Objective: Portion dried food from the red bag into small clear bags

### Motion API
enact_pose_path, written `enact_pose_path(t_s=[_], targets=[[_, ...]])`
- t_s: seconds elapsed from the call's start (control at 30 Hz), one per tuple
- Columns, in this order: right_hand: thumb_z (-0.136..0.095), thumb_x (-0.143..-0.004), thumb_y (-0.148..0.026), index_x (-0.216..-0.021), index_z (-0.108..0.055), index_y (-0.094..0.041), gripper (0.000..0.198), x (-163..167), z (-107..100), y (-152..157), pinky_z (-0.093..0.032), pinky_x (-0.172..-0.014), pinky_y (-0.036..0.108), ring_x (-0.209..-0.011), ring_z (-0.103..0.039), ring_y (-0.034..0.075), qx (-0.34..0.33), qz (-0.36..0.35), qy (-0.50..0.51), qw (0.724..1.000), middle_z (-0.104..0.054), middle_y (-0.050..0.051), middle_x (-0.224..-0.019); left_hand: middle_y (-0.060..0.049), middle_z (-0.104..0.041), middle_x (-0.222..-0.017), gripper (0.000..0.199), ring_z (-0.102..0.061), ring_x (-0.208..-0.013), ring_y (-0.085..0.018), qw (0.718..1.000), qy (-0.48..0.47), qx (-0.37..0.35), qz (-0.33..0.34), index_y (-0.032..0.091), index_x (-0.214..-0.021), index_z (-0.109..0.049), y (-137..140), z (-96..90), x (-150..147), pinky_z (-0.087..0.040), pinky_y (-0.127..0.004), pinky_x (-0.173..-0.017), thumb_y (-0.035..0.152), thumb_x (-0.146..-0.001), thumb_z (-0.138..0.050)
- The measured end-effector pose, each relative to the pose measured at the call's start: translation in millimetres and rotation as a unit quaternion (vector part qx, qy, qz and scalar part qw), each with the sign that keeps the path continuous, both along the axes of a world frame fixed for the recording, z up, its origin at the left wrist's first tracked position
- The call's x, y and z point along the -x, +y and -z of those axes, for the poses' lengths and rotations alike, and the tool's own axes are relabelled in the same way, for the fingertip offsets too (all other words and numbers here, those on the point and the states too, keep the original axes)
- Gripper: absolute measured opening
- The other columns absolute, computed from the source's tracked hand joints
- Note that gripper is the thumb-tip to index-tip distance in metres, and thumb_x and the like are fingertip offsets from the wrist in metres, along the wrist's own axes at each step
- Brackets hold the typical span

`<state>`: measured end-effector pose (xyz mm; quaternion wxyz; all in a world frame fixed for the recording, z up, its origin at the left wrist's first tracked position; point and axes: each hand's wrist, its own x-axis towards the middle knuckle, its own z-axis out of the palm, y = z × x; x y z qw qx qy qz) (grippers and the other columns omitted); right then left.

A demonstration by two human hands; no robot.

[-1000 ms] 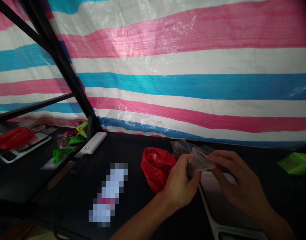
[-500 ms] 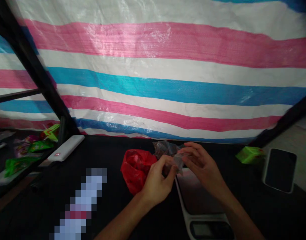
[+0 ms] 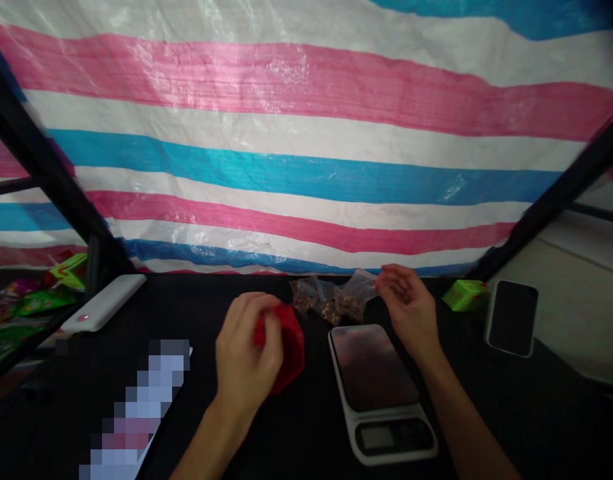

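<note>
My left hand (image 3: pixel 249 350) is curled over the red plastic bag (image 3: pixel 293 350), its fingers closed on the bag's near-left rim and partly hiding the opening. My right hand (image 3: pixel 411 317) pinches the upper corner of a clear zip bag (image 3: pixel 355 293) with small brown pieces inside. That bag rests at the table's back beside two similar zip bags (image 3: pixel 328 308), which also hold brown bits. Between my hands lies a white kitchen scale (image 3: pixel 346 413) with a dark, shiny plate and a small display; nothing sits on its plate.
A green box (image 3: pixel 465 295) and an upright dark-screened device (image 3: pixel 513 319) stand at the right. On the left are a long white device (image 3: pixel 106 305), a pixelated strip-shaped item (image 3: pixel 146 407) and snack packets (image 3: pixel 41 300). Striped sheeting (image 3: pixel 306 173) hangs behind the black table.
My hands have moved apart: the left from the zip bag to the red bag, the right back with the zip bag, now down beside the others. The view has shifted slightly right.
</note>
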<state>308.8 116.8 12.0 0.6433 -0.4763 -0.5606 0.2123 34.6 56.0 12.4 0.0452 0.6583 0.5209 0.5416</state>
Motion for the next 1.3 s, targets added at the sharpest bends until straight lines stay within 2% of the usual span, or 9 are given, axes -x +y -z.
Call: enact_pose_path(t_s=[0.07, 0.2, 0.3, 0.43, 0.6, 0.73, 0.9, 1.1, 1.3], targets=[[-0.075, -0.088, -0.043, -0.112, -0.063, -0.023, 0.034, -2, 2, 2, -0.060, -0.083, 0.037, -0.086, -0.070, 0.020, 0.001, -0.009, -0.012, 1.000, -0.069, 0.005, -0.095, -0.007, -0.072, -0.111, 0.023, -0.067, -0.101, -0.026, 0.992, 0.032, 0.104, -0.063, 0.023, -0.114, -0.066, -22, 5.7, 14, -0.054, -0.042, -0.089, 0.026, -0.099, -0.049], [-0.074, -0.089, -0.041, -0.112, -0.063, -0.025, 0.030, 6, 4, -4, -0.060, -0.080, 0.033, -0.088, -0.070, 0.019, 0.010, -0.078, -0.015, 0.997, -0.069, 0.004, -0.096, -0.006, -0.077, -0.099, 0.022, -0.067, -0.095, -0.032, 0.965, 0.162, 0.201, -0.039, 0.027, -0.103, -0.075, -61, 38.2, 24, -0.056, -0.048, -0.083, 0.029, -0.093, -0.055], [-0.074, -0.089, -0.040, -0.108, -0.063, -0.026, 0.026, 22, 1, -18, -0.061, -0.075, 0.031, -0.087, -0.071, 0.019, 0.035, -0.157, -0.001, 0.987, -0.070, 0.004, -0.097, -0.007, -0.076, -0.097, 0.023, -0.067, -0.093, -0.030, 0.971, 0.131, 0.189, -0.061, 0.026, -0.100, -0.076, -76, 50.5, 25, -0.058, -0.045, -0.080, 0.031, -0.095, -0.055], [-0.072, -0.091, -0.034, -0.102, -0.066, -0.025, 0.016, 55, -5, -42, -0.059, -0.074, 0.029, -0.082, -0.071, 0.017, 0.080, -0.259, -0.035, 0.962, -0.070, 0.002, -0.091, -0.009, -0.070, -0.115, 0.024, -0.065, -0.110, -0.030, 0.987, 0.061, 0.100, -0.106, 0.026, -0.113, -0.072, -85, 36.0, 19, -0.058, -0.048, -0.093, 0.035, -0.095, -0.059], [-0.065, -0.095, -0.027, -0.099, -0.070, -0.024, 0.007, 96, -15, -72, -0.056, -0.077, 0.026, -0.085, -0.069, 0.015, 0.094, -0.360, -0.106, 0.922, -0.070, 0.001, -0.096, -0.011, -0.058, -0.146, 0.062, -0.059, -0.132, -0.029, 0.983, -0.053, 0.169, 0.057, 0.030, -0.149, -0.044, -86, 19.5, -1, -0.053, -0.048, -0.108, 0.036, -0.092, -0.068], [-0.062, -0.098, -0.032, -0.111, -0.069, -0.025, 0.016, 116, -23, -81, -0.058, -0.086, 0.030, -0.096, -0.071, 0.018, 0.128, -0.454, -0.102, 0.876, -0.073, 0.003, -0.105, -0.009, -0.068, -0.132, 0.044, -0.069, -0.116, -0.024, 0.953, -0.188, 0.218, 0.095, 0.026, -0.137, -0.051, -83, 18.6, -1, -0.057, -0.039, -0.100, 0.035, -0.095, -0.063], [-0.054, -0.102, -0.030, -0.116, -0.068, -0.025, 0.021, 135, -11, -57, -0.055, -0.088, 0.036, -0.095, -0.071, 0.021, 0.113, -0.320, -0.235, 0.911, -0.074, 0.005, -0.106, -0.004, -0.071, -0.103, 0.025, -0.072, -0.093, -0.022, 0.951, -0.200, 0.234, -0.013, 0.022, -0.114, -0.054, -81, 27.7, 15, -0.056, -0.033, -0.083, 0.035, -0.094, -0.062], [-0.059, -0.095, -0.021, -0.111, -0.072, -0.020, 0.021, 161, 17, -33, -0.050, -0.097, 0.041, -0.111, -0.069, 0.029, 0.131, -0.206, -0.472, 0.847, -0.073, 0.011, -0.117, -0.014, -0.061, -0.114, 0.026, -0.071, -0.083, -0.027, 0.927, -0.040, 0.330, -0.175, 0.021, -0.104, -0.047, -65, 48.2, 14, -0.048, -0.034, -0.065, 0.044, -0.096, -0.056], [-0.062, -0.095, -0.022, -0.108, -0.070, -0.023, 0.015, 151, 30, -33, -0.049, -0.093, 0.036, -0.105, -0.068, 0.025, 0.114, -0.252, -0.441, 0.854, -0.073, 0.006, -0.111, -0.004, -0.067, -0.093, 0.019, -0.069, -0.083, -0.022, 0.947, -0.147, 0.282, -0.035, 0.023, -0.099, -0.045, -33, 52.0, 23, -0.046, -0.029, -0.070, 0.021, -0.089, -0.062]])
